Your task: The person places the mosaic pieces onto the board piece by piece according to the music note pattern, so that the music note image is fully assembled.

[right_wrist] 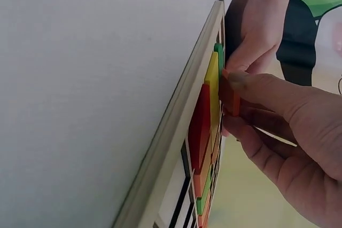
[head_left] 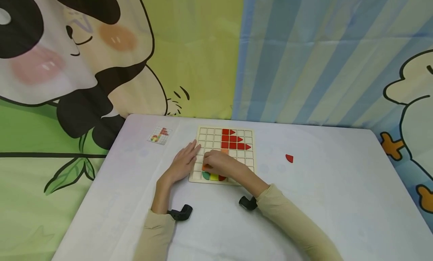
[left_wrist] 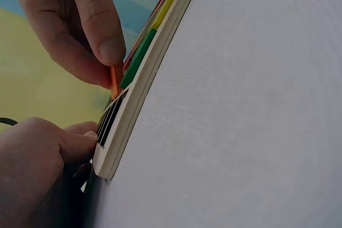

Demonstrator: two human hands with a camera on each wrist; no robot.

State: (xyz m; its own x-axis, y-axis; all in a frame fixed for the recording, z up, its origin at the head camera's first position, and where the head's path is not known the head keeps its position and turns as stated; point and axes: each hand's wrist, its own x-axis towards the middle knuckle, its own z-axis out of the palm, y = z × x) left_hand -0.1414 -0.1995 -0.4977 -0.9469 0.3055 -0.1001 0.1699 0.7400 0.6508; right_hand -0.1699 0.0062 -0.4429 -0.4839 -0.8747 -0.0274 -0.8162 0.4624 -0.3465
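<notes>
A wooden grid board [head_left: 250, 167] lies on the table, with red square and pointed pieces [head_left: 230, 138] in its upper rows. Along its near edge sit a green curved piece [head_left: 205, 175], a yellow square [head_left: 214, 177] and a red piece [head_left: 221, 178]. My right hand [head_left: 224, 164] pinches an orange piece [right_wrist: 228, 93] between thumb and fingers, over the board's left part beside the green piece. My left hand [head_left: 184, 161] rests against the board's left edge with its fingers extended. The right hand hides part of the grid.
A small pattern card [head_left: 160, 135] with a coloured grid lies left of the board. One loose red curved piece [head_left: 289, 158] lies to its right. White cloth covers the table [head_left: 338, 186]; a printed curtain [head_left: 304, 58] hangs behind it.
</notes>
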